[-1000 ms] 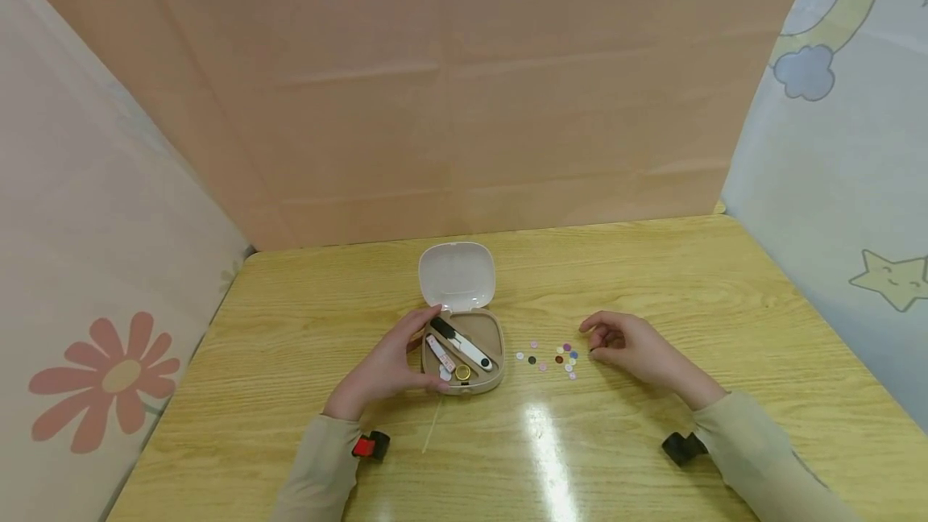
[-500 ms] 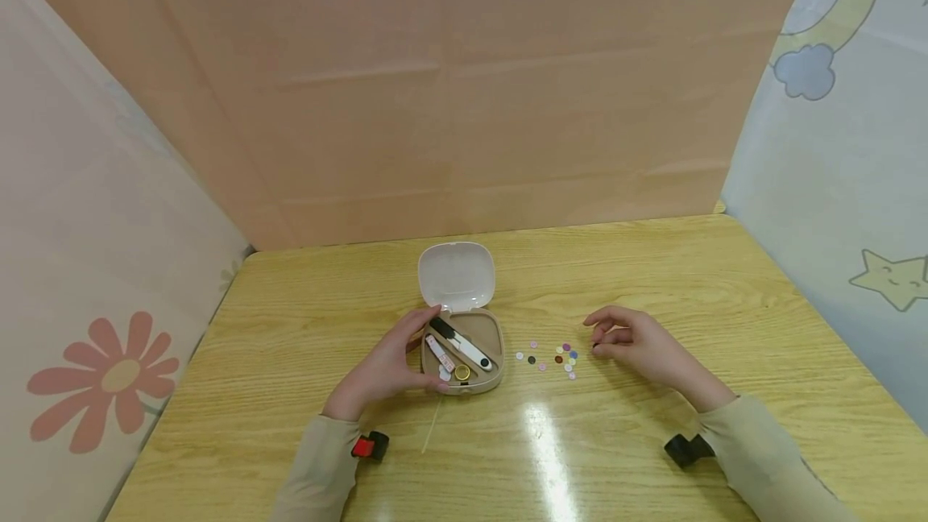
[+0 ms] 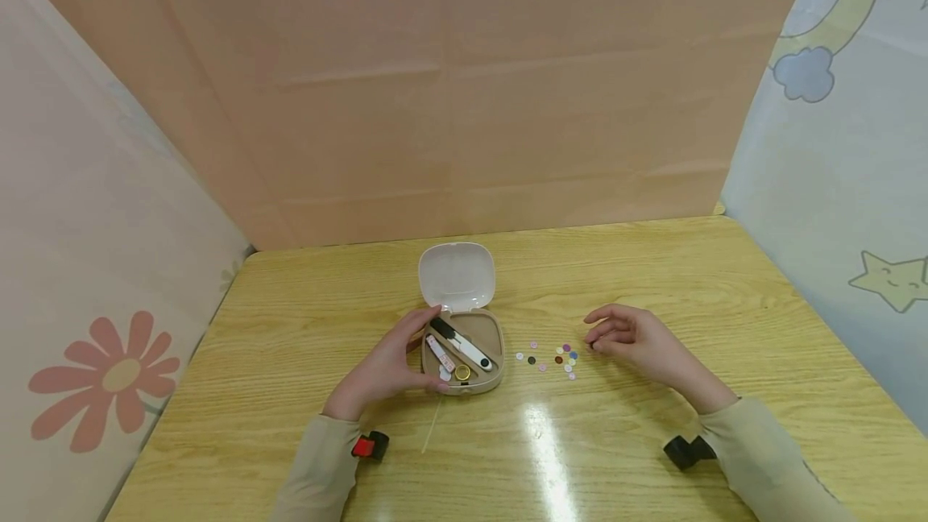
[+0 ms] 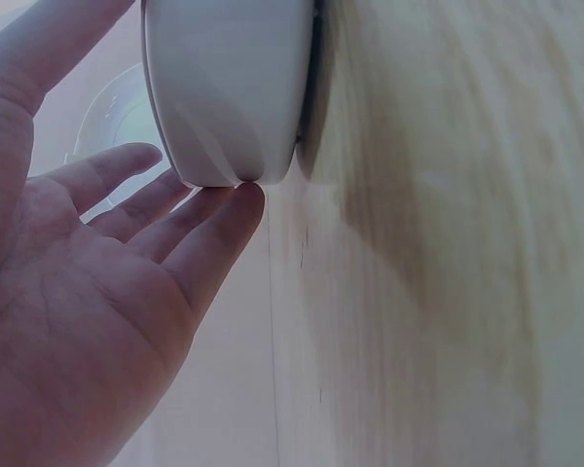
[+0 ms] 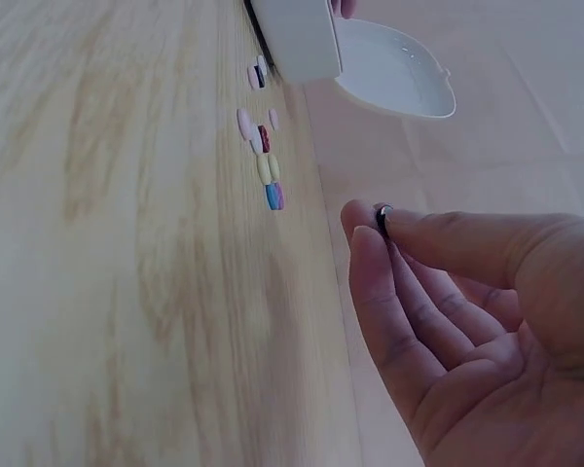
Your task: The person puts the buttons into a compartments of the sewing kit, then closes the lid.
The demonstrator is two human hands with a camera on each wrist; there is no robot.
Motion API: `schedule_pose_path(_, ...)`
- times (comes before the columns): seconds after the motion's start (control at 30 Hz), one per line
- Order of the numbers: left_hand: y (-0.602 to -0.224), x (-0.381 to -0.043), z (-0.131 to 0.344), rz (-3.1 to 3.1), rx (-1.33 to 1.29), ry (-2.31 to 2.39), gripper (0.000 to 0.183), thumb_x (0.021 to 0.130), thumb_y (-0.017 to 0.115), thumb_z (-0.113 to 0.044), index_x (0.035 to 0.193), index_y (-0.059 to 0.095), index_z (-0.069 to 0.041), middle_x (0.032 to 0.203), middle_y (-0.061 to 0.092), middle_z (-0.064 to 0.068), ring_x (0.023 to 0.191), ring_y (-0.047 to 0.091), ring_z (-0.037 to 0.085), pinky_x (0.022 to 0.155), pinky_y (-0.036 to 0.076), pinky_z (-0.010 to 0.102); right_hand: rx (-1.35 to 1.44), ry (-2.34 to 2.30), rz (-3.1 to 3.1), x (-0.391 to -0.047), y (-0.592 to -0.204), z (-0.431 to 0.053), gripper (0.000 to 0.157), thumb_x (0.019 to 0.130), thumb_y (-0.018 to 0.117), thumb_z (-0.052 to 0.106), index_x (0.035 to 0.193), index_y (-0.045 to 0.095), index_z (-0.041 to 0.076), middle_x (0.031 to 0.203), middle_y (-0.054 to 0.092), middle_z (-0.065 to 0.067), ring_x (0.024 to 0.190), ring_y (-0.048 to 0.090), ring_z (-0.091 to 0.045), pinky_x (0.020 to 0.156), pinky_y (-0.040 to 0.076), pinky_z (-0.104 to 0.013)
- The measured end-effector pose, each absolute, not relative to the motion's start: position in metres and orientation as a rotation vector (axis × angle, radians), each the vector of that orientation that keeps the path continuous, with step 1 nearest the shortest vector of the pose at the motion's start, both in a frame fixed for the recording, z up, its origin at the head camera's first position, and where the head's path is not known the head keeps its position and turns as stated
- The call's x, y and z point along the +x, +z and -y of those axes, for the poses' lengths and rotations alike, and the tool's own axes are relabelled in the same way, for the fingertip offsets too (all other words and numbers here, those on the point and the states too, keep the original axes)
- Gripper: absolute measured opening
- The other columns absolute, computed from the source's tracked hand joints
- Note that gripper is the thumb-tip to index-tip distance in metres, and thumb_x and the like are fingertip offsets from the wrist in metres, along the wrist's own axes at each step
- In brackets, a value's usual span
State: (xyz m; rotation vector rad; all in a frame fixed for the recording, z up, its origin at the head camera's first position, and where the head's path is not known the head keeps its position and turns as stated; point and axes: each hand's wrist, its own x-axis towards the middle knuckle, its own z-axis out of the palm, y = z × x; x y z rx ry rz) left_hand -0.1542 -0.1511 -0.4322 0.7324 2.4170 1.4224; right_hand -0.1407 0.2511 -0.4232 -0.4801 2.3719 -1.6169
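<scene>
A small beige case (image 3: 487, 332) stands on the table with its white lid (image 3: 457, 276) up. My left hand (image 3: 387, 362) holds the case by its left side, thumb at the front edge and fingertips at the back corner. Inside lie a slim black-and-white tool (image 3: 464, 345), a pink-and-white patterned strip (image 3: 440, 353), a gold ring-shaped piece (image 3: 462, 373) and small white pieces (image 3: 445, 374). To the right, my right hand (image 3: 638, 345) pinches a small dark button (image 5: 383, 220) between thumb and fingertip, above the table.
Several loose buttons (image 3: 559, 360) in various colours lie between the case and my right hand. A thin pale stick (image 3: 431, 427) lies in front of the case. Fabric walls (image 3: 471, 103) stand behind and at both sides of the wooden table (image 3: 326, 280).
My right hand has shifted slightly to the right and turned a little, the dark button showing between its fingertips. My left hand and the case have stayed in place.
</scene>
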Motion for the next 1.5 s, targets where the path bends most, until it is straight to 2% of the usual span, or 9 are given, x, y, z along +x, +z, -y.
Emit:
schedule_pose_path(0.1,-0.432,-0.154,0.151,-2.408,0.735,1.436,0.106,0.064,0.09,-0.019,0.15,0.029,-0.013,0.153,0.026,0.005,0.138,0.027,0.025,0.109,0.03,0.044,-0.467,-1.617,-2.365,-0.141,-0.422,-0.25,0.035,0.09,0.063,-0.001,0.123,0.052,-0.009,0.101,0.065,-0.021,0.091,0.065,-0.032,0.076,0.056,-0.035)
schedule_pose_path(0.2,-0.42,-0.148,0.148,-2.398,0.729,1.445,0.103,0.066,0.088,-0.011,0.15,0.028,-0.007,0.153,0.025,0.012,0.138,0.026,0.029,0.109,0.029,0.047,-0.45,-1.617,-2.356,-0.141,-0.421,-0.249,0.035,0.091,0.063,-0.001,0.123,0.052,-0.008,0.102,0.064,-0.02,0.091,0.066,-0.032,0.076,0.056,-0.037)
schedule_pose_path(0.33,-0.42,-0.149,0.148,-2.418,0.711,1.407,0.105,0.066,0.089,-0.016,0.151,0.028,-0.009,0.153,0.025,0.006,0.138,0.027,0.024,0.109,0.03,0.043,-0.425,-1.638,-2.326,-0.141,-0.419,-0.246,0.036,0.091,0.062,0.0,0.124,0.051,-0.009,0.103,0.063,-0.021,0.093,0.065,-0.034,0.076,0.056,-0.039)
schedule_pose_path(0.43,-0.432,-0.155,0.152,-2.441,0.709,1.38,0.108,0.064,0.09,-0.027,0.151,0.028,-0.016,0.152,0.026,-0.002,0.137,0.028,0.017,0.109,0.032,0.037,-0.424,-1.637,-2.323,-0.142,-0.419,-0.243,0.036,0.092,0.061,0.0,0.125,0.051,-0.009,0.104,0.062,-0.022,0.094,0.065,-0.034,0.076,0.056,-0.04)
schedule_pose_path(0.57,-0.432,-0.155,0.152,-2.444,0.717,1.387,0.108,0.063,0.09,-0.027,0.151,0.029,-0.017,0.152,0.026,-0.001,0.137,0.028,0.019,0.108,0.032,0.038,-0.425,-1.649,-2.307,-0.144,-0.417,-0.237,0.036,0.092,0.061,0.0,0.125,0.051,-0.009,0.104,0.062,-0.022,0.095,0.064,-0.036,0.076,0.056,-0.041)
schedule_pose_path(0.83,-0.434,-0.154,0.15,-2.434,0.716,1.409,0.108,0.063,0.091,-0.015,0.151,0.028,-0.014,0.153,0.025,0.007,0.137,0.027,0.026,0.108,0.032,0.044,-0.445,-1.715,-2.212,-0.15,-0.417,-0.224,0.036,0.093,0.059,-0.002,0.125,0.047,-0.013,0.106,0.058,-0.031,0.094,0.064,-0.041,0.077,0.055,-0.045)
schedule_pose_path(0.97,-0.434,-0.154,0.151,-2.418,0.718,1.43,0.107,0.063,0.09,-0.011,0.151,0.028,-0.012,0.153,0.025,0.009,0.137,0.027,0.028,0.108,0.031,0.046,-0.444,-1.693,-2.23,-0.151,-0.418,-0.219,0.036,0.092,0.06,-0.002,0.125,0.048,-0.012,0.105,0.059,-0.029,0.092,0.065,-0.039,0.076,0.056,-0.044)
schedule_pose_path(1.27,-0.434,-0.154,0.152,-2.444,0.722,1.387,0.107,0.064,0.09,-0.026,0.151,0.028,-0.016,0.153,0.025,0.001,0.137,0.028,0.02,0.109,0.032,0.039,-0.449,-1.702,-2.208,-0.158,-0.414,-0.207,0.036,0.092,0.06,-0.002,0.125,0.048,-0.012,0.105,0.06,-0.027,0.093,0.062,-0.045,0.076,0.056,-0.046)
schedule_pose_path(1.5,-0.433,-0.155,0.151,-2.451,0.711,1.389,0.106,0.064,0.09,-0.025,0.151,0.029,-0.017,0.152,0.026,0.002,0.137,0.029,0.022,0.108,0.033,0.041,-0.483,-1.673,-2.226,-0.164,-0.411,-0.197,0.034,0.093,0.06,0.0,0.124,0.05,-0.009,0.106,0.061,-0.028,0.083,0.062,-0.045,0.067,0.056,-0.046)
